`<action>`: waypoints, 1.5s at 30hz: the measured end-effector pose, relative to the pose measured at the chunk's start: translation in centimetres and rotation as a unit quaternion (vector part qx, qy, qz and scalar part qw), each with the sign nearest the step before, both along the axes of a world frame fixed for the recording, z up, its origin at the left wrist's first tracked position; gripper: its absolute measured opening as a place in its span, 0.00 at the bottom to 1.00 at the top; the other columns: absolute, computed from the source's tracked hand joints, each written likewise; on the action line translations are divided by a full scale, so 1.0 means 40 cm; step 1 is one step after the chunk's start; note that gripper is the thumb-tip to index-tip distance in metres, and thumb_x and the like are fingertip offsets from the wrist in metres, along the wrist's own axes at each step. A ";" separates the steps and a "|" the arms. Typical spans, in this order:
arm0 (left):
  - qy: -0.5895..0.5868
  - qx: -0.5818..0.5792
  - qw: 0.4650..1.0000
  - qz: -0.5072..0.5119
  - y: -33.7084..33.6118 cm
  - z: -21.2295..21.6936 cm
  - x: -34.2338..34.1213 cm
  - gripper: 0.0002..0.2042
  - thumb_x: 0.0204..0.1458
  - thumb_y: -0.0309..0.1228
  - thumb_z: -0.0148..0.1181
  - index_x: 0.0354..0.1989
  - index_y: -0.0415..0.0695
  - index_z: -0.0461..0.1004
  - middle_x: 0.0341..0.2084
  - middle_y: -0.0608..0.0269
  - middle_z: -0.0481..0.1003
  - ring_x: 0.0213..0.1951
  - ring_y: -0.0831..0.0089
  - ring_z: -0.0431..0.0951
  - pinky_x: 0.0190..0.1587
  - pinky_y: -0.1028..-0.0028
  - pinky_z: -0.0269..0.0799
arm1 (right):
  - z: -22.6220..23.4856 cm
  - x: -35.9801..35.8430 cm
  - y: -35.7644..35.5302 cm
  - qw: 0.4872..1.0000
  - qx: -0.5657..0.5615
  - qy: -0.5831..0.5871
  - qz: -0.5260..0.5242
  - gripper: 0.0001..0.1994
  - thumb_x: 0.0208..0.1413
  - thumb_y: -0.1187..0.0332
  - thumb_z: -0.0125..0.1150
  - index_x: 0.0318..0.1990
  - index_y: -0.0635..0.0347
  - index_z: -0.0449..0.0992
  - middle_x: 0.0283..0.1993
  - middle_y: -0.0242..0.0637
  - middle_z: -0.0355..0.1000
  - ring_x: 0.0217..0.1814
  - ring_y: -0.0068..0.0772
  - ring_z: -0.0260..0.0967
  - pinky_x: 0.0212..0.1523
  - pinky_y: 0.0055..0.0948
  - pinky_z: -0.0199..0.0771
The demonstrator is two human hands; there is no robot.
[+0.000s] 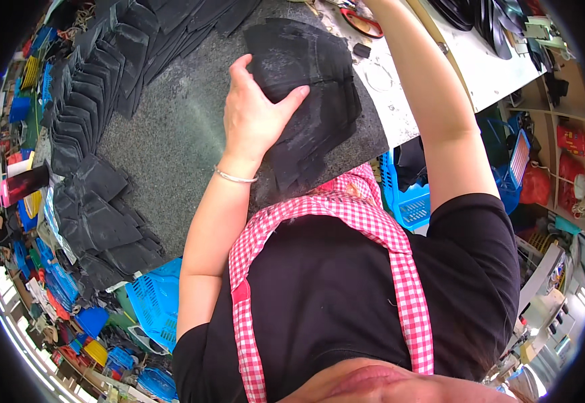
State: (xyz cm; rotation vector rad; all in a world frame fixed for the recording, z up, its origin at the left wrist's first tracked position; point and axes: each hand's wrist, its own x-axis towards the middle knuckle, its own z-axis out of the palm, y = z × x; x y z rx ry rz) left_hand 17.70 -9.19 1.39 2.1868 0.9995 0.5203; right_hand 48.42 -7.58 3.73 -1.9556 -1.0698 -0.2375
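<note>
My left hand (pixel 255 114) lies flat, fingers spread, on the left edge of a stack of black cut sheet pieces (pixel 319 87). The stack rests on a dark grey stone slab (pixel 171 134). A thin silver bracelet (pixel 235 178) circles that wrist. My right forearm (pixel 433 101) reaches up past the top edge of the picture, so the right hand itself is hidden. I wear a black shirt and a pink checked apron (pixel 346 215).
Overlapping rows of black cut pieces (pixel 98 87) line the slab's left side and lower left (pixel 108 228). Red-handled scissors (pixel 363 23) and a small black block (pixel 361 50) lie on the white table (pixel 487 67). Blue plastic baskets (pixel 155 302) (pixel 410 198) stand below.
</note>
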 end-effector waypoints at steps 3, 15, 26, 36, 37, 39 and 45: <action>0.002 -0.024 1.000 -0.001 0.008 0.009 -0.007 0.49 0.43 0.46 0.81 0.66 0.33 0.58 0.52 0.30 0.76 0.54 0.40 0.80 0.58 0.55 0.76 | -0.048 0.058 -0.009 0.992 0.088 0.080 0.040 0.11 0.58 0.67 0.67 0.41 0.68 0.84 0.36 0.48 0.83 0.35 0.46 0.81 0.37 0.41 0.77; 0.010 0.006 1.000 -0.005 0.022 0.004 -0.021 0.41 0.44 0.48 0.81 0.62 0.36 0.69 0.50 0.39 0.79 0.53 0.50 0.81 0.57 0.59 0.76 | -0.110 -0.069 -0.272 0.854 -0.083 0.434 0.275 0.10 0.63 0.68 0.65 0.45 0.66 0.80 0.27 0.30 0.73 0.22 0.18 0.63 0.25 0.24 0.61; 0.035 0.111 0.993 -0.009 0.011 0.005 -0.025 0.34 0.43 0.44 0.81 0.55 0.36 0.76 0.48 0.43 0.78 0.53 0.48 0.80 0.57 0.58 0.75 | -0.093 -0.220 -0.430 0.914 -0.074 0.143 0.371 0.07 0.59 0.74 0.69 0.44 0.61 0.82 0.39 0.37 0.81 0.42 0.33 0.80 0.45 0.31 0.79; 0.053 0.018 0.998 -0.002 0.016 0.012 -0.030 0.35 0.45 0.46 0.80 0.56 0.34 0.77 0.49 0.42 0.81 0.54 0.55 0.82 0.58 0.62 0.75 | -0.107 -0.258 -0.512 0.941 -0.031 0.117 0.316 0.06 0.61 0.72 0.65 0.43 0.61 0.82 0.31 0.39 0.78 0.33 0.35 0.80 0.35 0.30 0.77; 0.050 0.009 0.999 0.000 0.022 0.009 -0.032 0.35 0.44 0.46 0.80 0.56 0.34 0.76 0.49 0.42 0.82 0.53 0.55 0.82 0.58 0.62 0.75 | -0.108 -0.249 -0.494 0.958 -0.040 0.132 0.253 0.08 0.62 0.67 0.66 0.43 0.61 0.83 0.26 0.38 0.76 0.28 0.31 0.77 0.31 0.29 0.75; 0.046 0.012 0.999 -0.003 0.020 0.005 -0.027 0.36 0.44 0.46 0.81 0.57 0.35 0.76 0.48 0.43 0.82 0.53 0.56 0.83 0.58 0.63 0.76 | -0.148 -0.224 -0.425 0.979 -0.041 0.134 0.147 0.14 0.62 0.60 0.68 0.46 0.63 0.83 0.21 0.40 0.74 0.21 0.33 0.74 0.28 0.31 0.74; 0.045 0.034 0.998 0.000 0.019 0.001 -0.027 0.35 0.44 0.45 0.81 0.56 0.35 0.76 0.47 0.44 0.83 0.50 0.59 0.84 0.55 0.63 0.77 | -0.156 -0.157 -0.308 0.999 0.008 -0.012 0.052 0.07 0.60 0.69 0.67 0.40 0.64 0.80 0.30 0.50 0.78 0.31 0.52 0.78 0.33 0.42 0.77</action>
